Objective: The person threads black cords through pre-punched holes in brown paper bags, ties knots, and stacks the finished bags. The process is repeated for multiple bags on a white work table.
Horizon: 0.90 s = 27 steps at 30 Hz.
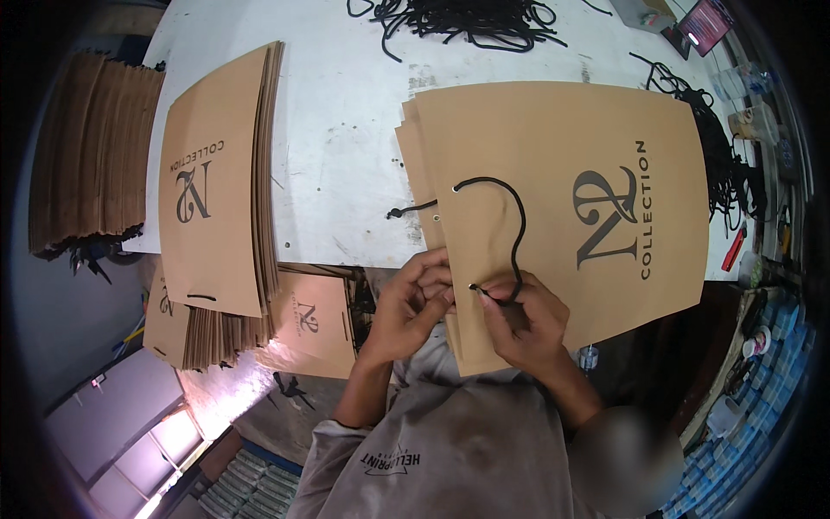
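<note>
At a white table (337, 156), I worked on a brown paper bag (536, 130) that lay flat atop others, its mouth to my left and its near side overhanging the table edge. My right hand (529, 324) pinched a black cord (521, 225) at the lower eyelet (472, 286), the rest arching back to the upper eyelet (456, 189). My left hand (411, 307) curled at the bag's mouth, fingers bent; whether it gripped the paper or anything behind it, I could not tell. The step, as I judged it, was threading, and doing it well called for a short pinch close to the tip, a straight push and a steady hand behind the panel (paper likely tears before cord does). A knot (396, 213) lay just beyond the mouth, a probable stop against pulling too far. Another stack of bags (212, 112) lay to my left, a heap of cords (471, 17) at the far side.
</note>
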Tool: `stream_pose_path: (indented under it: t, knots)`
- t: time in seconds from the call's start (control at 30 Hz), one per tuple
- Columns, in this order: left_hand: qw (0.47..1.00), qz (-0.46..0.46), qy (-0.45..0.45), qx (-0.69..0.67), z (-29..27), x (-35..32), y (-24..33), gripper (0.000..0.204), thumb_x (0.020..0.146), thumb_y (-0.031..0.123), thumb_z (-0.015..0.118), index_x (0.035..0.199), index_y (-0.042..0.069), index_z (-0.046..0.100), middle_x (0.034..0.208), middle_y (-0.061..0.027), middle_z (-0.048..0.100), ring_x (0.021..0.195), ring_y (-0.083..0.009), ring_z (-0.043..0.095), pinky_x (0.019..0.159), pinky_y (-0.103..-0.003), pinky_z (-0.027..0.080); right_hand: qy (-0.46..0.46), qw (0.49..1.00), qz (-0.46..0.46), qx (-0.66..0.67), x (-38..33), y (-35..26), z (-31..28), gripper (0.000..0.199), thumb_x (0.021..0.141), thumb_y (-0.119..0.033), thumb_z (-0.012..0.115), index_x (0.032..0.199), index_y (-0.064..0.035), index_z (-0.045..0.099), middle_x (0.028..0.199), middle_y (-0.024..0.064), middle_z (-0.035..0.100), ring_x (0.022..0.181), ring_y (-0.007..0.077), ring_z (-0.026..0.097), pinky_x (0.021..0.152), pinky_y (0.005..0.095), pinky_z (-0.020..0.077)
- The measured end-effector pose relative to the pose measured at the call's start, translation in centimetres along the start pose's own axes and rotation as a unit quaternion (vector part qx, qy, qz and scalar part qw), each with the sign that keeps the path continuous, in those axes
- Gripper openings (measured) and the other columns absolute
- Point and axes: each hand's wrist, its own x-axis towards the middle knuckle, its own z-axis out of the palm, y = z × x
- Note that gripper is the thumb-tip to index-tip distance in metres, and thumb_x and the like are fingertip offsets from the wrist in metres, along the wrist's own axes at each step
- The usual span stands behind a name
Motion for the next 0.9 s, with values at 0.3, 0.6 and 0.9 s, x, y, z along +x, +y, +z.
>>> stream_pose_path:
  t: [0.3,0.6,0.9]
  knots:
    - [0.984,0.023,0.053,0.17,-0.2,0.3,0.0,0.047,0.093,-0.012,0.064,0.137,-0.003,0.049,0.108,-0.0121,0.07,0.096,-0.0154,0.07,0.083,-0.027,0.057,-0.001,0.999,0.047,-0.001,-0.3,2.0,0.6,0.018,0.084,0.003,0.074,0.093,0.0002,0.059,0.089,0.0141,0.064,0.075,0.0233,0.065,0.065,0.0305,0.0521]
    - [0.962,0.184,0.11,0.168,-1.9,-3.0,2.6,0.018,0.092,-0.002,0.07,0.107,-0.004,0.06,0.098,-0.0154,0.072,0.082,-0.0165,0.07,0.076,-0.029,0.06,-0.011,0.999,-0.045,0.01,1.3,-1.2,2.8,0.035,0.079,0.008,0.077,0.111,0.0022,0.066,0.096,0.0158,0.067,0.079,0.0282,0.067,0.069,0.034,0.0543]
    - [0.998,0.018,0.059,-0.035,-0.4,-1.2,0.3,0.041,0.092,-0.002,0.074,0.13,-0.007,0.059,0.097,-0.0061,0.068,0.085,-0.0098,0.066,0.072,-0.022,0.053,-0.011,0.993,-0.095,0.062,1.4,-2.5,2.6,0.019,0.082,0.01,0.074,0.1,0.004,0.072,0.09,0.0155,0.07,0.074,0.0253,0.067,0.065,0.0354,0.055]
